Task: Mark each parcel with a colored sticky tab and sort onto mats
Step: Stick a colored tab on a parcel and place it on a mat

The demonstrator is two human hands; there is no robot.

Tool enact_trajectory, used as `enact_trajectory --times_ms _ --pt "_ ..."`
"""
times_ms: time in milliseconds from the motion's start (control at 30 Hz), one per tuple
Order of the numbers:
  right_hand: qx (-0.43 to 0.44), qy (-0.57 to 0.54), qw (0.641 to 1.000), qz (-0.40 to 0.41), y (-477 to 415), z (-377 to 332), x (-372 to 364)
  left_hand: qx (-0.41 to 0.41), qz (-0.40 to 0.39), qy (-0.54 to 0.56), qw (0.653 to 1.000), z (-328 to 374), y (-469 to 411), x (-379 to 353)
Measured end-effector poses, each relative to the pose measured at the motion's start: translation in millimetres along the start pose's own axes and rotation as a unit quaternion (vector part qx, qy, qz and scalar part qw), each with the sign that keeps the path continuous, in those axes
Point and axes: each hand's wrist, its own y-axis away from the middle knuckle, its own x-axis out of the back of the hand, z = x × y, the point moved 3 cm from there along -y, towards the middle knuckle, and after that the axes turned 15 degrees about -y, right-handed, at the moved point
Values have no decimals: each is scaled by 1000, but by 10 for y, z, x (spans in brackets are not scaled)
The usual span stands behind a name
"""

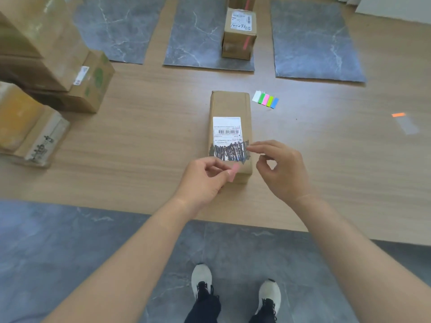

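My left grip (205,176) pinches a pink sticky tab (234,171) between thumb and fingertips, just at the near end of the parcel (229,108) in the middle of the frame. The tab is small, narrow and pale pink, and stands out beyond my fingertips over the box's near edge; I cannot tell whether it touches the cardboard. My right grip (282,170) is loosely curled and grasps nothing, its forefinger stretched over the parcel's near right corner. The parcel is a long brown cardboard box lying flat on the wooden bench (144,136), with a white shipping label (227,129) on top, a barcode across it and its lower part scribbled over in dark ink. Just beside the box's far right corner lies a pad of tabs (265,99): white, green, pink, yellow-green, blue. On the middle mat (198,43), in the upper centre, stands another box (239,33) with a pink tab on its side.
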Motion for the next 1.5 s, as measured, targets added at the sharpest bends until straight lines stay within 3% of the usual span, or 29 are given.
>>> enact_trajectory --times_ms 200,533,800,933,1033,1133,1200,1267,1333,1400,1433,1500 --pt "1 78 990 -115 167 215 -206 -24 131 -57 989 -312 -32 -345" --pt "-4 77 986 -147 167 296 -184 37 160 32 986 -482 -47 -664" --pt "4 111 989 -100 99 330 -264 29 151 66 986 -484 -122 -648" --pt "22 142 988 -56 156 347 -351 41 144 -12 989 -557 -173 -500" --pt "39 187 981 -11 210 355 -468 83 208 -77 972 -656 -182 -193" --pt "49 210 976 15 284 354 -575 100 241 12 965 -664 -207 72" --pt "48 211 976 4 291 361 -556 97 195 126 968 -568 -246 103" --pt "17 132 991 -14 275 348 -475 84 133 185 970 -416 -262 75" --pt "-80 -54 995 38 255 290 -360 63 81 204 974 -289 -256 28" --pt "-238 -193 942 137 258 240 -331 60 39 201 977 -209 -239 -20" --pt "-315 -242 905 152 253 212 -370 65 26 200 977 -173 -226 -31" --pt "-388 -310 856 142 228 152 -466 76 18 203 976 -79 -191 -14"
